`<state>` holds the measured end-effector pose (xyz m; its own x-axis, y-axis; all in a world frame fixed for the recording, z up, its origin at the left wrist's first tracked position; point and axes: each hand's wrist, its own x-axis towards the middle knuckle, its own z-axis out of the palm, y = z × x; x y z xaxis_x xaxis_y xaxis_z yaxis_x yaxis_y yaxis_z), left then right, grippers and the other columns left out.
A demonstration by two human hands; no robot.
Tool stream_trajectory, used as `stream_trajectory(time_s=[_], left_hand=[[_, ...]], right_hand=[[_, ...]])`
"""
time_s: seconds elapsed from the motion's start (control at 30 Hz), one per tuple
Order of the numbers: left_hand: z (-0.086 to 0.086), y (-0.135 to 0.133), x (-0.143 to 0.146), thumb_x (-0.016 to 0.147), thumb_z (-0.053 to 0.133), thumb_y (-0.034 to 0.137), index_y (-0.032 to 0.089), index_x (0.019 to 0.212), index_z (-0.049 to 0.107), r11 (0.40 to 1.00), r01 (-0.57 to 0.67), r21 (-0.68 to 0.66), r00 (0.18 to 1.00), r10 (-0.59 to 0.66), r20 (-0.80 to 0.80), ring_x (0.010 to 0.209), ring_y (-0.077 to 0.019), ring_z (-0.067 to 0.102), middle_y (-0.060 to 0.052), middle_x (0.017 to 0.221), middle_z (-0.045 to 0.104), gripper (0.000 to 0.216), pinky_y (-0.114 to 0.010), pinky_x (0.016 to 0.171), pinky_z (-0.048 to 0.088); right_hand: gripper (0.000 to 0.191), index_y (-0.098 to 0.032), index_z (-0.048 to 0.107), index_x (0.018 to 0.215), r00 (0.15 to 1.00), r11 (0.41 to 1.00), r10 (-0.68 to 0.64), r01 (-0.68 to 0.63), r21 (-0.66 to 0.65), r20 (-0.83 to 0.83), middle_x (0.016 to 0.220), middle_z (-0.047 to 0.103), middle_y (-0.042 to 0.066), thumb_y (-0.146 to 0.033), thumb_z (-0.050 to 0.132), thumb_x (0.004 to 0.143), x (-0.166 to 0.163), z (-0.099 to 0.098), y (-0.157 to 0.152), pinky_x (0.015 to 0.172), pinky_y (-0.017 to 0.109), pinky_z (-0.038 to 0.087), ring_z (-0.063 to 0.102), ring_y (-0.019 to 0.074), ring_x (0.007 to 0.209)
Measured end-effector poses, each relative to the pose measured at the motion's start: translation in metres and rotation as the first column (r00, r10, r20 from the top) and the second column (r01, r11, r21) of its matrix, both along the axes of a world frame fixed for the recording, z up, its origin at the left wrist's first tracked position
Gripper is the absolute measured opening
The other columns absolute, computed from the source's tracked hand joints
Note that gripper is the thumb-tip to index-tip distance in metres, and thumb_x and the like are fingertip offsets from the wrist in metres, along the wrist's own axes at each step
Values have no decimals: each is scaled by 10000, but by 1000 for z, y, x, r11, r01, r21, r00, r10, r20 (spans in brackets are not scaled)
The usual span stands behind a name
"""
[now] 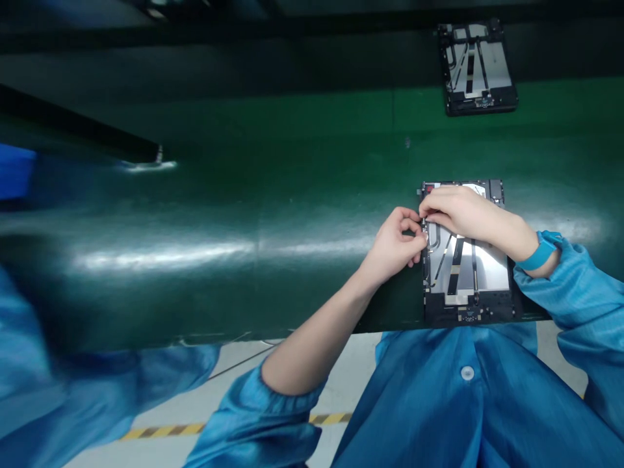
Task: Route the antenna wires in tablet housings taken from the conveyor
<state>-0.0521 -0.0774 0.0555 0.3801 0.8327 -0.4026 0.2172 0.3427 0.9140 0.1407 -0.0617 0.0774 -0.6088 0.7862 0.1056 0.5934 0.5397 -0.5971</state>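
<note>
An opened tablet (492, 266), with silver plates and black ribbon cables showing, lies at the front edge of the green bench. My left hand (397, 244) is at its left edge, thumb and fingers closed in a pinch; what sits between them is too small to make out. From the right, my right hand (451, 207) reaches over the tablet's upper part. Its fingertips are pressed together at the same left edge, just above my left fingers, and whatever they grip is hidden.
A second opened tablet (480, 65) lies at the back right of the green bench (302, 175). At the far left are a dark bar (82, 127) and a blue object (14, 170). A blue sleeve (97, 383), likely another person's, shows at lower left.
</note>
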Motion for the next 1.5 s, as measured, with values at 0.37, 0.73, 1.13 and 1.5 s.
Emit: stream_trajectory(time_s=[0.37,0.73,1.13,1.5], left_hand=[[3,-2,0,718,646,197,209,973,441,1000,11,1,1000,-11,-16,383,-52,542,112,717,551,328,-171,341,433],[12,20,11,624,617,37,230,883,413,995,-3,-104,993,-9,-120,299,-50,400,150,489,486,383,-148,288,254],[4,33,14,714,658,73,229,875,401,992,-33,-120,998,39,45,282,-47,373,149,448,472,341,-137,314,234],[0,35,19,688,760,411,243,782,375,999,-34,-14,999,34,-36,264,-54,312,147,401,404,430,-141,279,153]], right_hand=[[132,-158,673,968,999,1000,-2,2,-10,-51,968,683,80,-77,570,951,-1,-2,2,786,303,412,604,208,906],[141,-162,676,922,969,977,-200,208,43,-149,912,680,70,-68,576,888,0,-9,4,800,318,428,592,215,884],[203,-142,670,874,949,953,-303,300,-44,-82,736,645,6,-4,566,767,3,-3,5,694,249,380,585,146,681],[252,-176,661,1030,913,909,-403,408,88,-61,1212,618,125,-47,487,899,-7,-11,0,951,303,492,619,201,1077]])
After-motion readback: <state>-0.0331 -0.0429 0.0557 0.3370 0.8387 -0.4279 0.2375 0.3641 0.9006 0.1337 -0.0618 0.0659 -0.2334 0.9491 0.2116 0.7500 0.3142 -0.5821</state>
